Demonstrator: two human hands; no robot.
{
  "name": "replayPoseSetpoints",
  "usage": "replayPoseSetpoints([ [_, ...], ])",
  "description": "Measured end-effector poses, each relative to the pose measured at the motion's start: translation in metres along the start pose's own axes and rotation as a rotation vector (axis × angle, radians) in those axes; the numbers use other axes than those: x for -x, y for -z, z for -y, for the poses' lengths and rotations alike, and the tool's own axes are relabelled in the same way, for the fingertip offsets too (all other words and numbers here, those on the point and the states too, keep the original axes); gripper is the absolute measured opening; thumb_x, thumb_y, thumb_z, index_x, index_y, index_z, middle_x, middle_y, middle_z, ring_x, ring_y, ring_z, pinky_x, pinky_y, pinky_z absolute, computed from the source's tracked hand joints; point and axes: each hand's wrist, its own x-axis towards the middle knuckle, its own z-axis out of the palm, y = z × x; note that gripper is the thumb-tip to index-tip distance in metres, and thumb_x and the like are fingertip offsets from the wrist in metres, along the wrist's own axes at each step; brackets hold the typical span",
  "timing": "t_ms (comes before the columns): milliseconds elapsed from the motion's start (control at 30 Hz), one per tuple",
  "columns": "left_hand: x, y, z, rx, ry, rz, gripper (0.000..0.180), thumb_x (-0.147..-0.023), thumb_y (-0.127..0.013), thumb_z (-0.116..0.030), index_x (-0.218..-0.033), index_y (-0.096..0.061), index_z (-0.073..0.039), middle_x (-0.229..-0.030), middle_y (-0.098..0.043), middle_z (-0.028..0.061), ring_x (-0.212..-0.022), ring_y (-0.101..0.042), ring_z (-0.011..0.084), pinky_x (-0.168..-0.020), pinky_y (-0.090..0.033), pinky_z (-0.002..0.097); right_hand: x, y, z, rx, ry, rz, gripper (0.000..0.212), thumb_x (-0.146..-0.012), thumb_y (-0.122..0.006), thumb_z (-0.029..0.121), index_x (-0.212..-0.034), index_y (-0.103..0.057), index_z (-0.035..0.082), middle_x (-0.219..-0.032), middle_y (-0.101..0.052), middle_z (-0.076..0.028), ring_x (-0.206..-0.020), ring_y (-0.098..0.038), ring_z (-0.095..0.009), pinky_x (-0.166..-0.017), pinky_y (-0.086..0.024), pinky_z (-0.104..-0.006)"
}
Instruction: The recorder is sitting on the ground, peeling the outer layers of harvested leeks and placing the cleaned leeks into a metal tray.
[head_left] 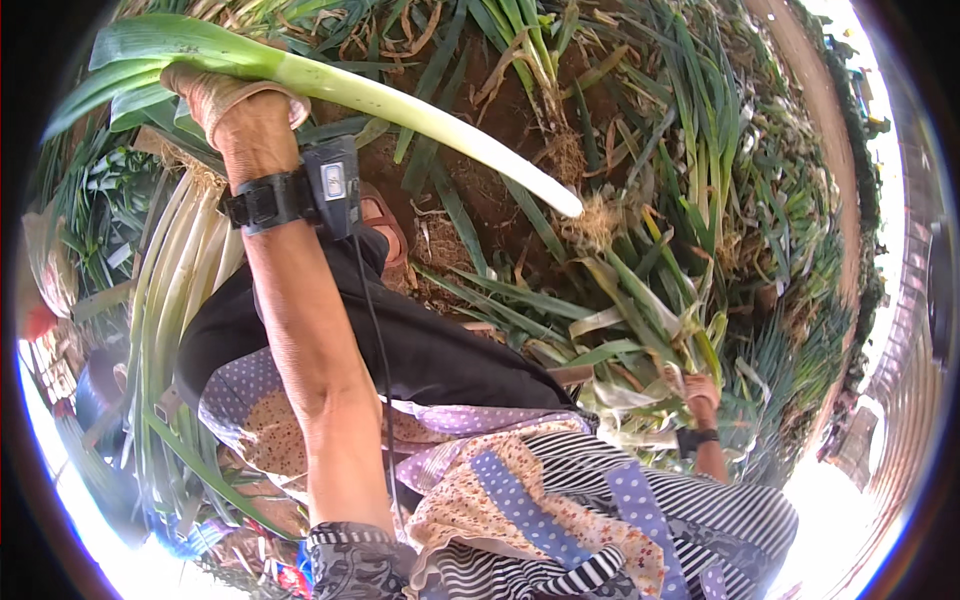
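Note:
My left hand (235, 100), in a tan glove, is closed around a long leek (420, 118) near where its green leaves begin. The leek lies across the upper part of the view. Its leaves point left, and its smooth white root end (562, 197) reaches down to the right. Lower right, my right hand (698, 388) is closed on loose leek leaves (640, 392), pale and yellowish green. Its fingers are partly hidden among them. Just past the white end of the held leek is a tuft of tan roots (597, 222).
Pale-stemmed leeks (185, 245) lie bunched at my left. Unpeeled leeks (705, 130) with roots and dry leaves are heaped to the right. Bare soil (480, 180) and a sandalled foot (385, 228) are between. A cable (372, 320) hangs from a box on my left wrist.

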Motion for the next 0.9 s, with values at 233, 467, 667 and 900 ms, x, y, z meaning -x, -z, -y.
replayPoseSetpoints([
  [233,-0.001,0.005,0.018,0.254,0.122,0.315,0.062,-0.075,-0.048,-0.074,-0.071,-0.056,-0.012,-0.054,-0.048,0.0004,-0.044,-0.042,0.0147,-0.045,-0.035,0.0275,-0.015,0.175,0.134,-0.564,0.019,-0.546,0.038,-0.081,-0.062,0.030,-0.112,-0.059,0.008,-0.105,-0.060,-0.012,-0.099,-0.057,-0.029,-0.087,-0.044,-0.0388],
  [467,0.013,0.004,0.006,0.556,0.290,0.767,0.035,-0.072,-0.070,-0.044,-0.073,-0.059,-0.010,-0.055,-0.047,-0.0050,-0.048,-0.043,0.0064,-0.045,-0.035,0.0190,0.058,0.286,0.347,-0.549,0.947,-1.218,0.031,-0.069,-0.070,0.013,-0.098,-0.068,0.023,-0.109,-0.058,-0.003,-0.086,-0.062,-0.018,-0.063,-0.054,-0.0257],
  [667,0.034,-0.009,0.012,0.629,0.269,0.864,0.019,-0.089,-0.054,-0.021,-0.075,-0.058,-0.007,-0.056,-0.047,-0.0032,-0.049,-0.043,0.0081,-0.046,-0.036,0.0193,0.030,0.275,0.413,-0.686,0.939,-0.716,0.042,-0.077,-0.060,0.007,-0.115,-0.059,0.023,-0.103,-0.058,-0.009,-0.077,-0.061,-0.024,-0.060,-0.052,-0.0327],
  [900,0.037,-0.014,0.001,0.623,0.251,0.992,0.022,-0.092,-0.050,-0.017,-0.072,-0.052,-0.009,-0.057,-0.048,-0.0036,-0.051,-0.043,0.0065,-0.048,-0.038,0.0185,-0.043,0.220,0.357,-0.762,0.805,-0.431,0.037,-0.083,-0.059,0.020,-0.120,-0.058,0.020,-0.116,-0.058,-0.009,-0.093,-0.062,-0.027,-0.078,-0.051,-0.0326],
])
